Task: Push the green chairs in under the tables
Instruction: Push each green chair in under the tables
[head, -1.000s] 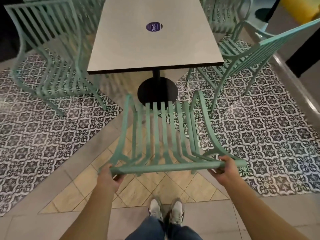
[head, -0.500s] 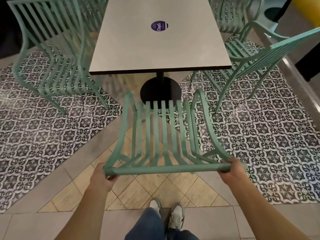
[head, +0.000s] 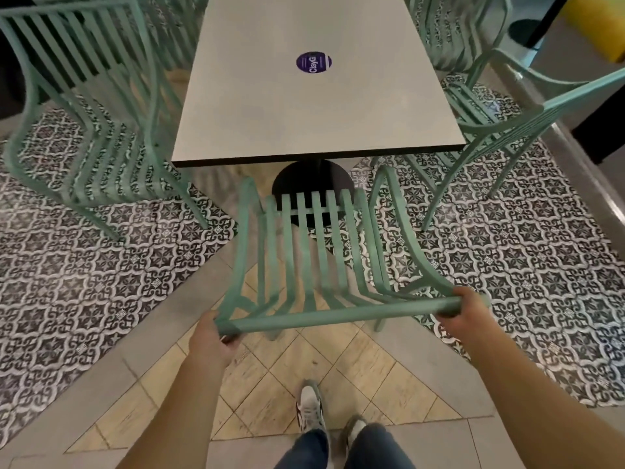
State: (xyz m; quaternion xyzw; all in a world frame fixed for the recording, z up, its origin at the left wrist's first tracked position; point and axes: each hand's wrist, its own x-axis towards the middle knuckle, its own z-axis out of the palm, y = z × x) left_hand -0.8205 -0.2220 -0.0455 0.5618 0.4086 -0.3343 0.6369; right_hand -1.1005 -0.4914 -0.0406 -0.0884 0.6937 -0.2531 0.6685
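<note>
A green slatted chair point(head: 318, 265) stands in front of me, its back nearest me and its seat front close to the near edge of a grey rectangular table point(head: 318, 106). My left hand point(head: 211, 340) grips the left end of the chair's top rail. My right hand point(head: 470, 313) grips the right end of the same rail. The seat front overlaps the table's black round base point(head: 313, 184) in this view and lies just short of the tabletop edge.
Another green chair point(head: 91, 130) stands at the table's left side, and one more point(head: 500, 113) at its right side, angled outward. More green chairs show at the far end. A raised kerb point(head: 592, 170) runs along the right. My feet point(head: 311, 411) stand on tan tiles.
I have stepped forward with the chair; its seat front has slid closer to the table edge and over the black base. Both hands keep their hold on the top rail.
</note>
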